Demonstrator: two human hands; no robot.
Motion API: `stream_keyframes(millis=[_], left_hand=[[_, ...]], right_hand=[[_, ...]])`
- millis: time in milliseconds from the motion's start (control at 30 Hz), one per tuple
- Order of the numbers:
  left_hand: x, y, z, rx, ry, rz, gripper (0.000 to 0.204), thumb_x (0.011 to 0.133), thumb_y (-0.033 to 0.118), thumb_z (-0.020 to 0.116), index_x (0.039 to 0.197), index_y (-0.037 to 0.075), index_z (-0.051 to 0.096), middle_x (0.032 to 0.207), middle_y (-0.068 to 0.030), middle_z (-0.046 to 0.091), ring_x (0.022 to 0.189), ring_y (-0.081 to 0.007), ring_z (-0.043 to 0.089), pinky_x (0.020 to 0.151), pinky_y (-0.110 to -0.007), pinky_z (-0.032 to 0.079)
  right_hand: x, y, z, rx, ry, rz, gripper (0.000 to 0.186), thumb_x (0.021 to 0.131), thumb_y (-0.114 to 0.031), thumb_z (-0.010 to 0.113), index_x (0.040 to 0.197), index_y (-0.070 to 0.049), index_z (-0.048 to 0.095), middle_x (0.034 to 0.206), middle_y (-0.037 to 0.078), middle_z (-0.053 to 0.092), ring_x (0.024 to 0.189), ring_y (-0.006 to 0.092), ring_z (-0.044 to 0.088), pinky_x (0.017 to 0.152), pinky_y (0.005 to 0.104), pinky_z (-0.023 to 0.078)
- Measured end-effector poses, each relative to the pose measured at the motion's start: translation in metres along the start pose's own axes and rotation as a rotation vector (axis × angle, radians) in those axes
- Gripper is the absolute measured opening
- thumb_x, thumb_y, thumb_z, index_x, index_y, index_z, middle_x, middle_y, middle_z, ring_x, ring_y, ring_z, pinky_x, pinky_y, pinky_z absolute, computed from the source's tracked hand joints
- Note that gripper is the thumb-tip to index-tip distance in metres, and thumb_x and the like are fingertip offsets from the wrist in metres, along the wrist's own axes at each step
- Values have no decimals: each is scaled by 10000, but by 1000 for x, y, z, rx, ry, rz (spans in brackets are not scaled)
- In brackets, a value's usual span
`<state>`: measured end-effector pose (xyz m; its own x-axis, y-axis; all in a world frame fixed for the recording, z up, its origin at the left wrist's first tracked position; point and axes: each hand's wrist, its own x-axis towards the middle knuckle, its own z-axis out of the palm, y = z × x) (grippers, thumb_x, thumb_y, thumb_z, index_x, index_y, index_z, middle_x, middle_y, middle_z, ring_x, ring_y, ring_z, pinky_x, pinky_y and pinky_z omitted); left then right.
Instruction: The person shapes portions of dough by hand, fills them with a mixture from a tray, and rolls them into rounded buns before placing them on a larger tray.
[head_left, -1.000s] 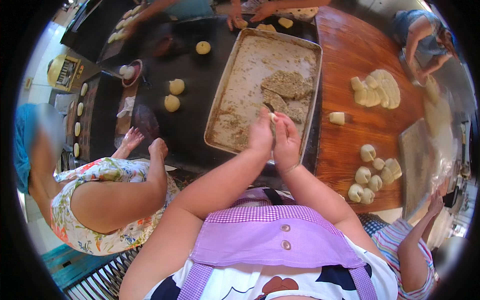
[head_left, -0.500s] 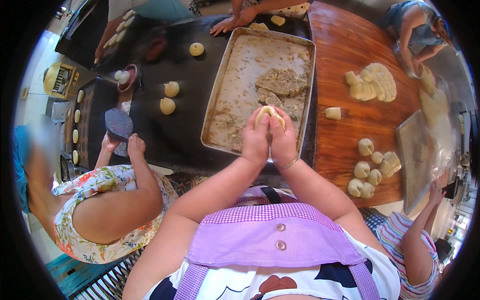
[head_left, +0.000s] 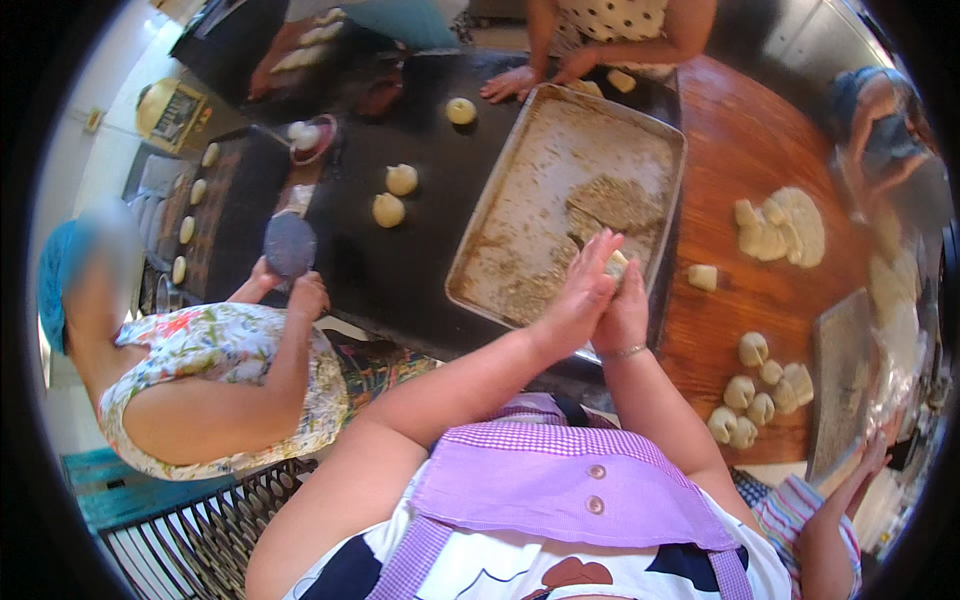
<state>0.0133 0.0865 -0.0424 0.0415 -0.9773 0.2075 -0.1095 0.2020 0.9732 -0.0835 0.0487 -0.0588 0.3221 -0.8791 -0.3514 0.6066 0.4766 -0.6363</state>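
Between my palms, above the near right part of a metal tray [head_left: 468,252], is a piece of pale dough [head_left: 616,264], mostly hidden by my fingers. My left hand [head_left: 578,300] lies against it with its fingers straight and close together. From the other side, my right hand [head_left: 627,312] cups the dough. A grainy brown-green filling [head_left: 615,205] is heaped in the tray behind my hands, with crumbs of it spread over the tray floor.
Dough balls [head_left: 388,210] sit on the black table left of the tray. On the wooden table [head_left: 700,340] to the right are a dough slab [head_left: 795,225], a lone dough piece [head_left: 703,277] and several dough balls [head_left: 740,392]. A co-worker at left holds a dark round paddle [head_left: 290,245]; other people stand around.
My hands turned from cupping the folded dough, its edges upward, to pressing it between the palms, left fingers straightened. The whole view shifted, so the tables appear farther right.
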Motion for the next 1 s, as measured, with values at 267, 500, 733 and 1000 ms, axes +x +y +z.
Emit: stream_keyframes(millis=[267, 500, 733, 1000], left_hand=[[-14, 4, 2, -687, 209, -370, 669, 1031, 463, 278, 1506, 11, 152, 1532, -127, 246, 1408, -222, 235, 1158, -341, 164], [-10, 21, 13, -844, 399, -415, 458, 987, 271, 519, 1374, 54, 402, 1296, -91, 504, 1132, -158, 535, 937, -318, 473], [-52, -70, 8, 503, 389, -10, 387, 1034, 263, 355, 1249, -19, 512, 1251, -170, 550, 1156, -248, 526, 982, -349, 438], [8, 62, -16, -974, 306, -438, 475, 1006, 419, 415, 1304, 52, 458, 1248, -116, 533, 1163, -249, 535, 986, -379, 443]], right_hand=[[-11, -1, 3, 69, 45, -16, 371, 1004, -401, 449, 1158, -67, 500, 1062, 73, 607, 947, 196, 615, 817, 345, 529], [-7, -8, -11, -560, -131, -355, 469, 962, -358, 566, 1272, -25, 455, 1202, 78, 525, 1108, 136, 488, 984, 299, 402], [-15, 24, -16, -840, -96, -479, 351, 951, -277, 554, 1200, -30, 566, 1151, 118, 607, 1101, 236, 555, 993, 342, 410], [-3, 19, 57, -384, 11, -477, 385, 974, -307, 540, 1232, -23, 507, 1136, 107, 557, 1095, 169, 523, 946, 313, 426]])
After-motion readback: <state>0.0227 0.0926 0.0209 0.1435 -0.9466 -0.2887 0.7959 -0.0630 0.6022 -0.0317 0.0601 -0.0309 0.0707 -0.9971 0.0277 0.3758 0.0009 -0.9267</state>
